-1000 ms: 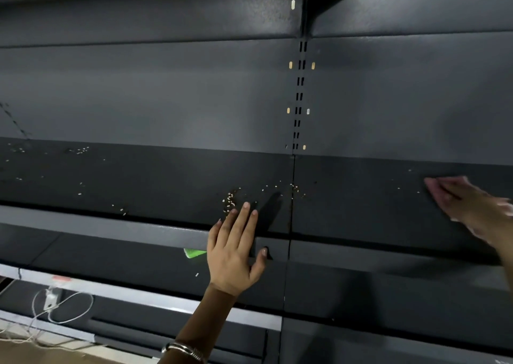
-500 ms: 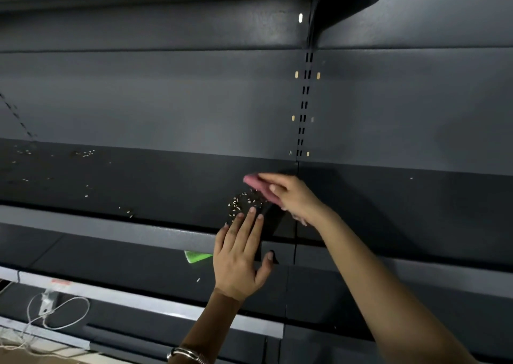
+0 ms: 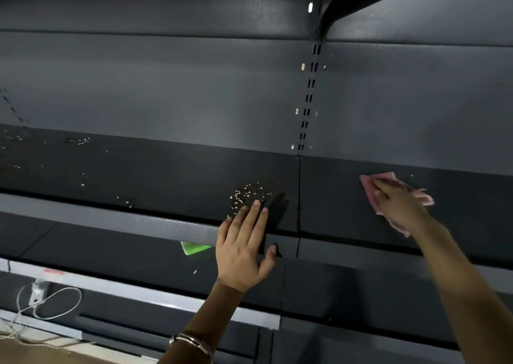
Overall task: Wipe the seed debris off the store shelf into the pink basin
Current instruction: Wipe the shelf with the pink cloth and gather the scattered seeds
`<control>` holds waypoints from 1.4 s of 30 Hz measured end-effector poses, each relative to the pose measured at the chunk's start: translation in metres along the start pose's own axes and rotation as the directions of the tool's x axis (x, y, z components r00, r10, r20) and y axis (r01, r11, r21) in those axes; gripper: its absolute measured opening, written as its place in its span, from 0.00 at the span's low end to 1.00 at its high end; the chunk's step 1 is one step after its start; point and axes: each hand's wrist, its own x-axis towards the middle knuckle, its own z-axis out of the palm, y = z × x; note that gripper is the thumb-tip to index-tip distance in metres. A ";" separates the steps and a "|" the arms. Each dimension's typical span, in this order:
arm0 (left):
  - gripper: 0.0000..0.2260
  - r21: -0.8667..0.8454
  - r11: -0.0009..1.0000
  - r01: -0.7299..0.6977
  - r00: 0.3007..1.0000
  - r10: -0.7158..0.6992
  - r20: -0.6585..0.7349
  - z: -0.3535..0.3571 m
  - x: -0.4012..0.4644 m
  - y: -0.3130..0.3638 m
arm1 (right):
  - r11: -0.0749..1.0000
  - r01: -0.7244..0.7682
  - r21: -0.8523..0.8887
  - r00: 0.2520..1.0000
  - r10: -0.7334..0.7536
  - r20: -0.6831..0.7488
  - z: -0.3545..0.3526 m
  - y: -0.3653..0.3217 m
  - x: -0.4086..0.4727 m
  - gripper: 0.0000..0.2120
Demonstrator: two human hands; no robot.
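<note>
Right hand (image 3: 399,205): fingers pressed flat on pink cloth (image 3: 370,182), mid-shelf (image 3: 138,169). Left hand (image 3: 243,248): spread at front edge beside seed pile (image 3: 249,193). Step: gathering. Next: sweep toward pile; basin unseen.

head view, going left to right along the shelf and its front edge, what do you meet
white cable → scattered seeds → green scrap → left hand below the seed pile → shelf seam → right hand on pink cloth

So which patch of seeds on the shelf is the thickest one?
The seed pile just beyond the left hand fingertips, left of the shelf seam. The other seeds, further left along the shelf, are only thin scatters.
</note>
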 end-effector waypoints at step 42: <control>0.25 0.047 0.983 0.179 0.979 -0.183 0.094 -0.058 0.014 -0.134 | 0.939 0.240 0.248 0.930 -0.295 0.218 0.039 -0.130 -0.083 0.17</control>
